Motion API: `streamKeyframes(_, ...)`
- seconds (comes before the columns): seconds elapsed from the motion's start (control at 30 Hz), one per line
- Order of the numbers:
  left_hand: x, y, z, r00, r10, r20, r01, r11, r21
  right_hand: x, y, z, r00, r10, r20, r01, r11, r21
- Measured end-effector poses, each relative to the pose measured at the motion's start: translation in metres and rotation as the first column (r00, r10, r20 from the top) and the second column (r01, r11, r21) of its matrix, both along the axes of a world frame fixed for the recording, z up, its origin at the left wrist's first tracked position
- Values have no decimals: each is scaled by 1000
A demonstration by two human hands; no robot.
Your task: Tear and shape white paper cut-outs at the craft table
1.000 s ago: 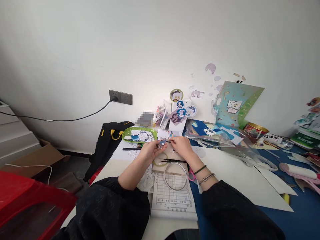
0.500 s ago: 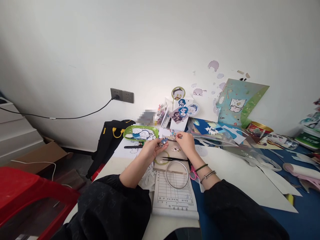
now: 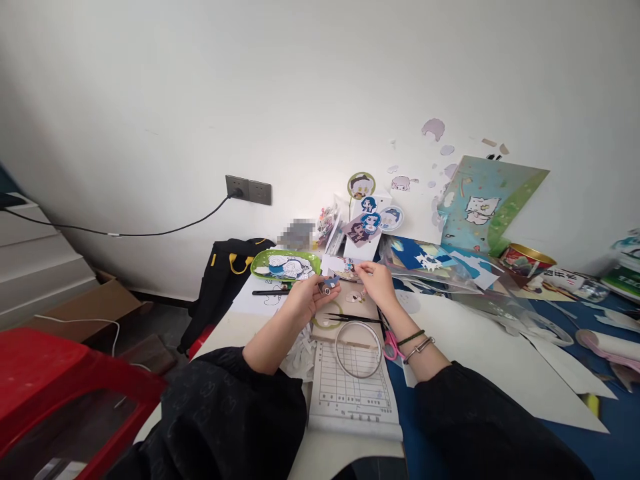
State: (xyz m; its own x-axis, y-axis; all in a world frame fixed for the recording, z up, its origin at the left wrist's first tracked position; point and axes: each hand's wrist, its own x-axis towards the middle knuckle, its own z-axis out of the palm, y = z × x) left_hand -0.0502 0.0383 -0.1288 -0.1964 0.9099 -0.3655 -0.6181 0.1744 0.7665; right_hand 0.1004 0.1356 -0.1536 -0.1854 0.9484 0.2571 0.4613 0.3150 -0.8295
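Note:
My left hand [image 3: 304, 297] is held palm up over the table, its thumb and fingers closed on a small blue-grey paper cutout [image 3: 331, 283] with a pale round mark. Just to its right, my right hand [image 3: 379, 285] pinches with thumb and forefinger; what is between the fingertips is too small to make out. Near those fingertips lies a small coloured cutout [image 3: 345, 273]. Below the hands are black tweezers [image 3: 356, 319], a printed character piece [image 3: 354, 297] and a silvery ring [image 3: 358, 376] resting on a ruled form pad [image 3: 350, 396].
A green tray [image 3: 254, 269] of paper cutouts sits behind my left hand, near a black pen [image 3: 267, 293]. Pink scissors [image 3: 392, 347] lie by my right wrist. White sheets [image 3: 465, 340] and plastic bags spread rightward. A red stool [image 3: 65, 373] stands left.
The whole scene sits slightly further right as the camera turned a little left. Both hands keep nearly the same pose and place over the table.

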Motion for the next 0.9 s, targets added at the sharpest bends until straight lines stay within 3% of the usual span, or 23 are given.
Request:
streamKeyframes(0.3, -3, 1, -3, 1000, -16, 13, 16, 1000, 8, 4, -4, 5, 951, 75, -301, -131, 977, -171)
streamKeyframes(0.5, -3, 3, -5, 1000, -29, 5, 29, 1000, 6, 7, -11, 13, 903, 91, -420, -204, 951, -233)
streamKeyframes(0.77, -2, 0, -3, 995, -95, -12, 95, 995, 12, 13, -33, 30, 880, 335, -337, -433, 858, -276)
streamKeyframes(0.9, -1, -1, -1, 991, -134, -10, 134, 991, 14, 10, -41, 34, 890, 384, -245, -446, 846, -293)
